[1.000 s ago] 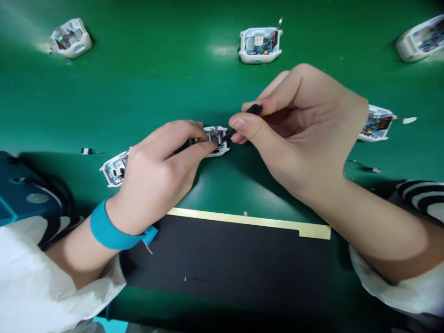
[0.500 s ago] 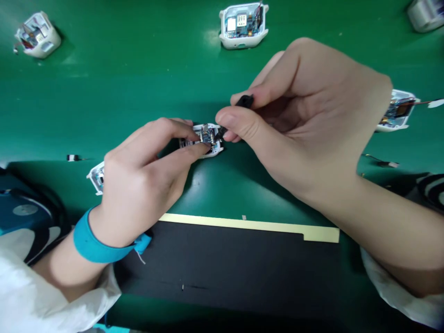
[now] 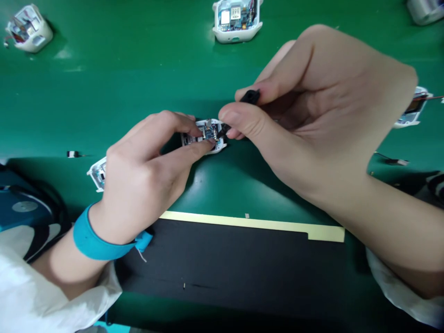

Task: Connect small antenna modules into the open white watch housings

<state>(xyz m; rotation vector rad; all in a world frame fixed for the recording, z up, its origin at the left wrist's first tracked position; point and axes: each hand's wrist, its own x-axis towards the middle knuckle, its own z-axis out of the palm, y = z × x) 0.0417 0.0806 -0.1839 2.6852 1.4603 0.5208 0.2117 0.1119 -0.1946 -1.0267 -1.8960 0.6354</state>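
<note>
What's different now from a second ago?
Mostly the view: the far middle casing now sits nearer the picture's top, likely from head movement. Nothing was taken or let go: the left hand still holds an open casing, the right hand a black tool.

Passage runs over bench (image 3: 225, 189) between case (image 3: 211, 132) and yellow strip (image 3: 253, 221). Left hand (image 3: 145, 166) and right hand (image 3: 312, 106) obstruct the case's sides.

Soft, cool light, seemingly from above, brightens the smooth, glossy green bench (image 3: 121, 88), leaving a pale glare patch beside the bare left hand (image 3: 145, 162). A dark shadow spreads beneath the bare right hand (image 3: 315, 101). The flat, matte black sheet (image 3: 243, 259) looks dim. At the upper right corner, a rounded, silvery-white case (image 3: 425, 10) appears blurred.
</note>
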